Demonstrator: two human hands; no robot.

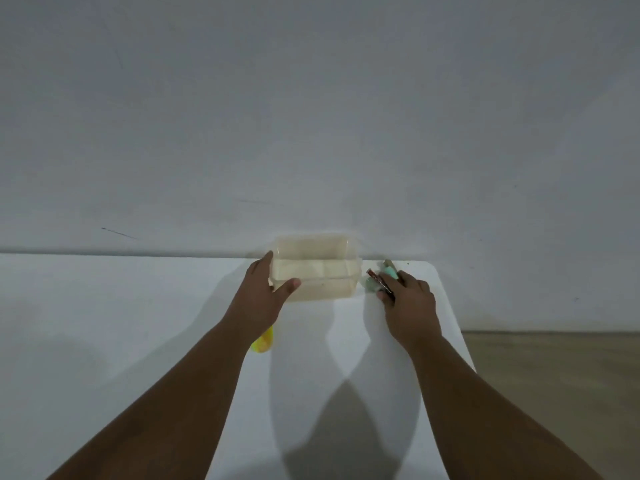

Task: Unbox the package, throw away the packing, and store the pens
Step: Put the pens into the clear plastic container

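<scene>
White table (104, 306) against grey wall (311, 98); wooden floor (561, 375) at right.

Arms outstretched; left grip (265, 289) spread, right grip (410, 297) apparently curled round pens (380, 283)
</scene>
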